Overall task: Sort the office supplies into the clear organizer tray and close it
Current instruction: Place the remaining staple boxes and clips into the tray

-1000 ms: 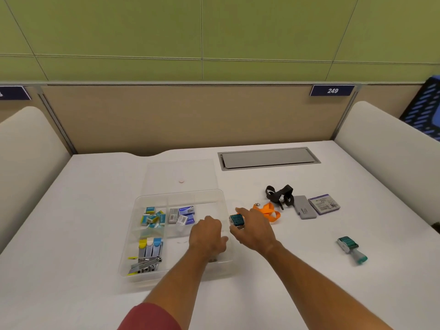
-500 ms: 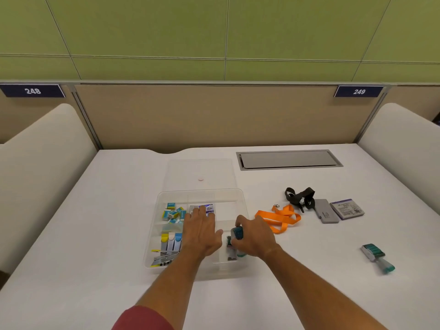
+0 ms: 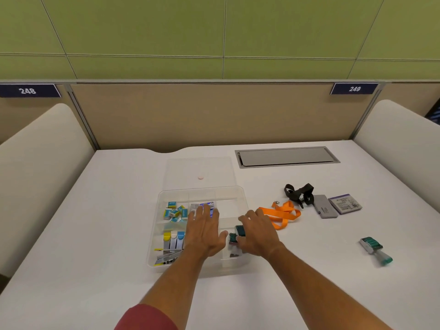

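Head view: right hand [image 3: 258, 231] curled round teal stamp [image 3: 239, 231] over tray [image 3: 245, 201]; left hand [image 3: 204, 231] flat, empty. Stamp probably light, rigid; grip sides.

Covering much of the middle of the clear organizer tray [image 3: 242, 196], the left hand [image 3: 204, 232] is hiding whatever lies beneath the palm and part of the small boxes [image 3: 206, 206] behind its fingers. Hiding most of the teal item [image 3: 240, 231] under the right hand [image 3: 258, 232]; staying too small to read, print on the purple-edged packet [image 3: 345, 204].
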